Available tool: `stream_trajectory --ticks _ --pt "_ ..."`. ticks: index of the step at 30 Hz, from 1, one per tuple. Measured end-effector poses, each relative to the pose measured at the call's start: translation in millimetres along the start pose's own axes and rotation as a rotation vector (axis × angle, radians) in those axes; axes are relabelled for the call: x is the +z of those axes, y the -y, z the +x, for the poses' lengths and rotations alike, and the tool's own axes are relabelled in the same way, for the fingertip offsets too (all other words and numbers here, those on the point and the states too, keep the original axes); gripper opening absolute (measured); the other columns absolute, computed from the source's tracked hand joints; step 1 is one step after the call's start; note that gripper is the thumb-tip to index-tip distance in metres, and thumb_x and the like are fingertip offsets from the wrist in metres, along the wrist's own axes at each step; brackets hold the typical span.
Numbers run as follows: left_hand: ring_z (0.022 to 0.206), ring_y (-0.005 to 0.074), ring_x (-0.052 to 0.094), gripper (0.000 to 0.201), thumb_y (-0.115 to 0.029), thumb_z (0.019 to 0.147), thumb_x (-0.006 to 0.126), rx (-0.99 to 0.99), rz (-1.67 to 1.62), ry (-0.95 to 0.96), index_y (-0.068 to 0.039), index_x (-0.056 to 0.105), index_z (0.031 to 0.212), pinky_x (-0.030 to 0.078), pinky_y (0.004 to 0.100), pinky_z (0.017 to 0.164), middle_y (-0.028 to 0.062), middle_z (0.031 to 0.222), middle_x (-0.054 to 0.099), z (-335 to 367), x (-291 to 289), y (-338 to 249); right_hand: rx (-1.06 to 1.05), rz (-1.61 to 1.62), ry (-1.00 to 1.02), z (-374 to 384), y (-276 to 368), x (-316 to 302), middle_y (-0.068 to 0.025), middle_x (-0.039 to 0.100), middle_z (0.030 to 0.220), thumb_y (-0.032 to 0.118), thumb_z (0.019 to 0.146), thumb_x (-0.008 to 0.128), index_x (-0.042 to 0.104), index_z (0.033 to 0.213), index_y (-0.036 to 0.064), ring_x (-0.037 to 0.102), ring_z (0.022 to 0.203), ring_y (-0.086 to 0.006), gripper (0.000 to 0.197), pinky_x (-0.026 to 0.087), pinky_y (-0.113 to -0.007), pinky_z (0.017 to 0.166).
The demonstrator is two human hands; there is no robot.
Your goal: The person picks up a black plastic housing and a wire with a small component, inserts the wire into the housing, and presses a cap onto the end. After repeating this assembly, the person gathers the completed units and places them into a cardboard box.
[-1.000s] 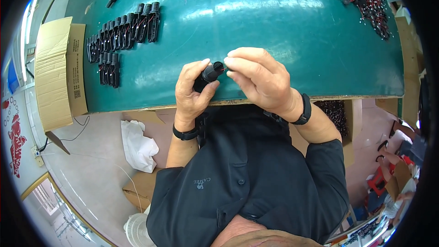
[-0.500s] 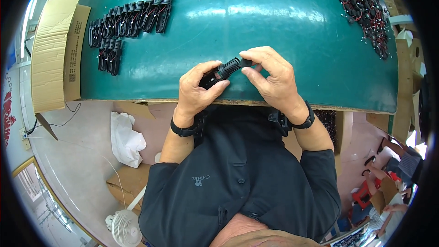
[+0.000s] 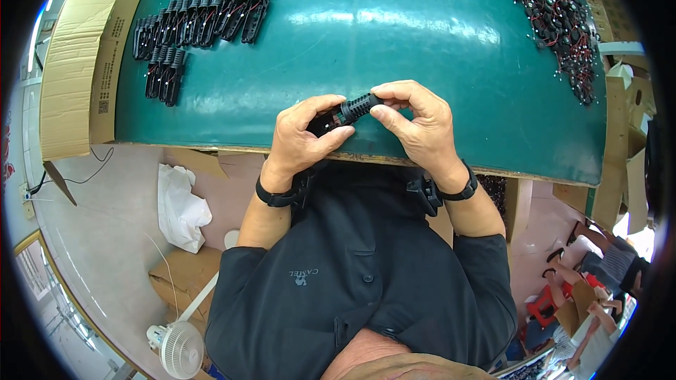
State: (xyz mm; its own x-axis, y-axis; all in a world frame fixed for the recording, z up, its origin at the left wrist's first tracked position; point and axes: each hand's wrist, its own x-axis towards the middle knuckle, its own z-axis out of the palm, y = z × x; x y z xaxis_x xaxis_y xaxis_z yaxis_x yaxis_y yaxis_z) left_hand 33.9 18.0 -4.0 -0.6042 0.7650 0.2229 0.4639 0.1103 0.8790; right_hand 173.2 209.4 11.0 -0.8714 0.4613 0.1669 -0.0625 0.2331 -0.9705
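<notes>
Just above the table's near edge, my left hand grips a black plastic housing with a ribbed, slotted cylindrical end. The ribbed end points up and to the right, and the other end is partly hidden in my palm. My right hand pinches a small round black cap between thumb and fingertips. That cap sits against the mouth of the ribbed end; whether it is seated inside cannot be seen.
Rows of similar black housings lie on the green table at the left, beside a cardboard box. A heap of small black parts with red wires covers the far right. A white fan stands lower left; other people sit lower right.
My right hand has brought the cap from just off the ribbed end up against it. My left hand keeps its hold on the housing. The whole view has shifted slightly.
</notes>
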Motion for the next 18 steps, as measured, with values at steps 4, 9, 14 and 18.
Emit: stream_trajectory --ticks 4,9,14,18 --pt "0.083 0.0199 0.074 0.047 -0.011 0.074 0.092 0.063 0.028 0.001 -0.003 0.075 0.116 0.058 0.0303 0.075 0.0107 0.101 0.078 3 0 -1 0.083 0.078 -0.008 -2 -6 2 -0.0056 0.073 0.105 0.003 0.091 0.081 0.075 0.114 0.0015 0.069 0.093 -0.0114 0.024 0.057 -0.025 0.084" --pt "0.085 0.0253 0.075 0.046 -0.009 0.073 0.091 0.095 0.083 0.017 -0.002 0.074 0.115 0.059 0.032 0.075 0.0142 0.103 0.077 4 1 -5 0.166 0.156 0.002 -6 -7 1 -0.005 0.073 0.106 0.002 0.092 0.08 0.075 0.117 0.0012 0.068 0.093 -0.0104 0.025 0.057 -0.024 0.085" --pt "0.085 0.0282 0.075 0.045 -0.008 0.073 0.091 0.111 0.083 0.002 -0.002 0.074 0.114 0.059 0.0336 0.075 0.0156 0.104 0.077 3 1 -2 0.075 0.031 0.022 -6 0 1 -0.006 0.074 0.107 0.002 0.094 0.078 0.076 0.12 0.0008 0.069 0.092 -0.0107 0.026 0.056 -0.023 0.083" --pt "0.08 0.018 0.071 0.05 -0.005 0.072 0.091 0.112 0.075 -0.003 -0.002 0.074 0.119 0.057 0.0289 0.072 0.0116 0.103 0.077 1 -1 -1 -0.039 -0.112 0.028 -6 2 2 -0.0073 0.074 0.108 0.002 0.096 0.076 0.075 0.121 -0.0002 0.069 0.091 -0.0108 0.025 0.055 -0.023 0.08"
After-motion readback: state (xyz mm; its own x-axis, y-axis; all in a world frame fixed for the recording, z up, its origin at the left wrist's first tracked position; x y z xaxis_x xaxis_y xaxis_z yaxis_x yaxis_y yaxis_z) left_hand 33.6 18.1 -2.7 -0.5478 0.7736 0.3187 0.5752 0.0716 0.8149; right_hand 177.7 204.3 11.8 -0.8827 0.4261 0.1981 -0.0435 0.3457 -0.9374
